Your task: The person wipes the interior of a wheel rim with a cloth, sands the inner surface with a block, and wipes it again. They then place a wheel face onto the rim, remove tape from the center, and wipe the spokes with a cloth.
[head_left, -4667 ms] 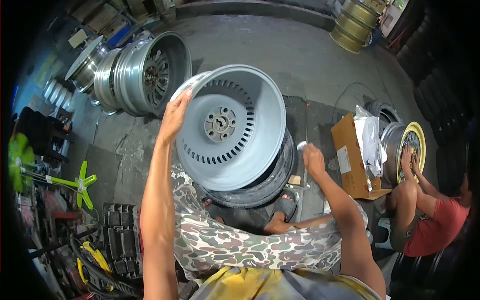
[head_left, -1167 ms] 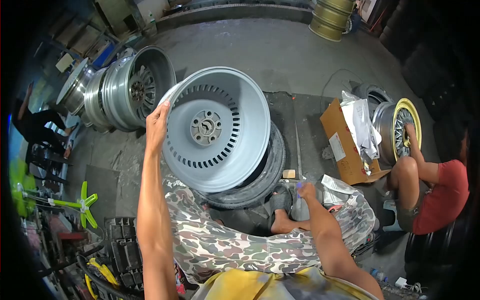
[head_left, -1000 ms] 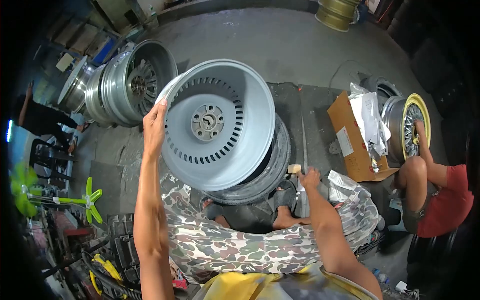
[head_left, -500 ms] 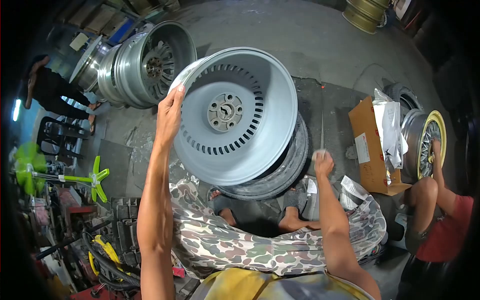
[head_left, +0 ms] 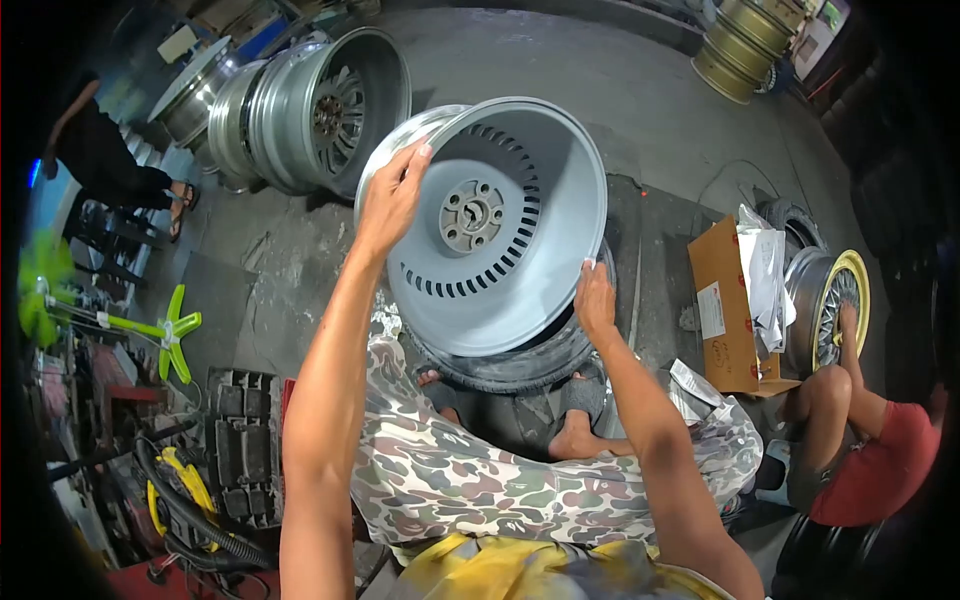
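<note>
A grey wheel rim (head_left: 420,262) rests tilted on a black tyre (head_left: 520,378) lying flat on the floor between my feet. Its hollow inside faces me, with a ring of slots around a hub with several bolt holes. At the upper left of the rim, my left hand (head_left: 392,198) has its fingers closed over the edge. My right hand (head_left: 596,298) grips the lower right edge, thumb on the lip, fingers partly hidden behind it.
Silver rims (head_left: 285,115) stand at the upper left. To the right are a cardboard box (head_left: 722,300) with papers and a gold-edged rim (head_left: 852,262), touched by a seated person's hand (head_left: 848,318). A green fan (head_left: 170,330) and yellow-black hoses (head_left: 185,490) are left; gold rims (head_left: 740,55) stand behind.
My right hand has moved from beside the rim onto its lower right edge. My left hand has shifted rightward along the upper edge, and the rim has turned a little.
</note>
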Demonstrator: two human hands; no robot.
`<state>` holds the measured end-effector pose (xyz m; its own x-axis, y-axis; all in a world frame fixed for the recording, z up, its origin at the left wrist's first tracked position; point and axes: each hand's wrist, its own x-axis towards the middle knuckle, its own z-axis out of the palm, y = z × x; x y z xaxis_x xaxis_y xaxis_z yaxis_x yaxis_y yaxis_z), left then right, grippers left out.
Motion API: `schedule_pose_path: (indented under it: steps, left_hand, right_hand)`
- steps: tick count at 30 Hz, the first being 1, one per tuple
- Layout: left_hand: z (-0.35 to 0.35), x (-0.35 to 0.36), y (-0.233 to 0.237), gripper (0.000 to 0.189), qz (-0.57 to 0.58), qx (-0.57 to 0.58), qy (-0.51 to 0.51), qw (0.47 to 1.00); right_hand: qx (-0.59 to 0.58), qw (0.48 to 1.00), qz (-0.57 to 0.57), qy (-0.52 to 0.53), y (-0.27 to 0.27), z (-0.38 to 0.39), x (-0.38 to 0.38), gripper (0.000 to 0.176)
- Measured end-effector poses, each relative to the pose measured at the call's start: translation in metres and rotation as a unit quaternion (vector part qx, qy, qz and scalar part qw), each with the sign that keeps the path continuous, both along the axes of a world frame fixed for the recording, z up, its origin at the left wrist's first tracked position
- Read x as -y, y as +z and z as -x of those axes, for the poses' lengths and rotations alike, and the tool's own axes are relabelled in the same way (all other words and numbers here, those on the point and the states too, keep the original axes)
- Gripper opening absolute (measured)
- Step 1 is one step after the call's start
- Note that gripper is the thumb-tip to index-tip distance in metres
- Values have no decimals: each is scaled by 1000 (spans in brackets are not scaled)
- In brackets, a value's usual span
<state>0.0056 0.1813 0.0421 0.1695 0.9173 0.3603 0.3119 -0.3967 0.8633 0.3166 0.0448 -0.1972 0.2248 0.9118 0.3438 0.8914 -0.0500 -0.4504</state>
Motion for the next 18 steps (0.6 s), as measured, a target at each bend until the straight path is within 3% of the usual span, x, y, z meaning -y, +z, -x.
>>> schedule_pose_path:
  steps: [1, 5, 8, 10, 11, 13, 14, 15, 16, 17, 18]
  left_hand:
    - [-2, -1, 1, 45, -4, 1, -3, 1000]
    - [-2, -1, 1, 47, -2, -5, -6, 1000]
    - [-6, 5, 4, 48, -7, -5, -18, 1000]
    - [-9, 6, 4, 47, -16, -19, -12, 1000]
    - [-11, 10, 6, 45, -18, -28, -8, 999]
    - [-12, 9, 6, 45, -32, -26, -13, 999]
    - [-11, 8, 3, 45, -40, -24, -18, 999]
    - [-11, 7, 3, 46, -38, -28, -13, 999]
    - [-10, 2, 3, 46, -41, -27, -11, 999]
    - [-8, 1, 1, 46, -23, -23, -4, 999]
    - [-7, 0, 0, 47, -7, -18, 2, 1000]
  right_hand:
    - [-10, 999, 39, -10, -3, 9, 9, 30]
    - [37, 997, 24, 58, -23, 39, 47, 29]
    - [59, 988, 118, 75, -18, 70, 57, 23]
    - [121, 949, 238, 169, 6, 100, 53, 20]
    - [123, 950, 232, 168, 21, 109, 47, 20]
    - [-115, 896, 308, 297, 52, 121, 37, 18]
    - [-116, 897, 308, 297, 63, 118, 36, 18]
    - [-352, 848, 320, 234, 74, 110, 34, 19]
    - [-566, 747, 311, 159, 78, 99, 31, 21]
    - [-411, 883, 179, 136, 62, 78, 33, 21]
    - [-232, 967, 34, 104, 44, 55, 35, 21]
